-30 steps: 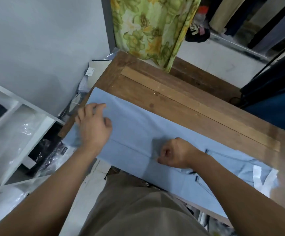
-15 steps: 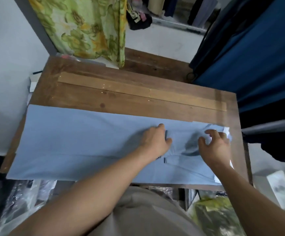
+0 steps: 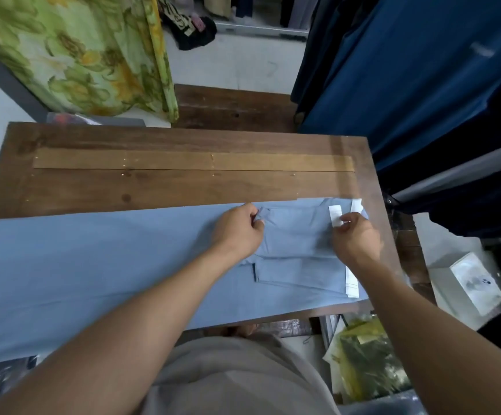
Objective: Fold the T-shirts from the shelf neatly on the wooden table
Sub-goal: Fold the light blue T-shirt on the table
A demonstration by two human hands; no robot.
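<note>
A light blue T-shirt lies folded into a long strip along the near edge of the wooden table, its left end hanging past the table's edge. Its sleeves and white-trimmed collar end lie at the right. My left hand pinches a fold of the blue sleeve cloth near the strip's far edge. My right hand pinches the cloth beside a white collar strip at the right end.
A green floral curtain hangs beyond the table's far left. Dark blue garments hang at the right. A yellow-green plastic bag and a white box lie on the floor at the right.
My left hand has moved from the strip's left part to the sleeve area at the right. My right hand has shifted to the collar end. Both now pinch cloth. The view has turned right.
</note>
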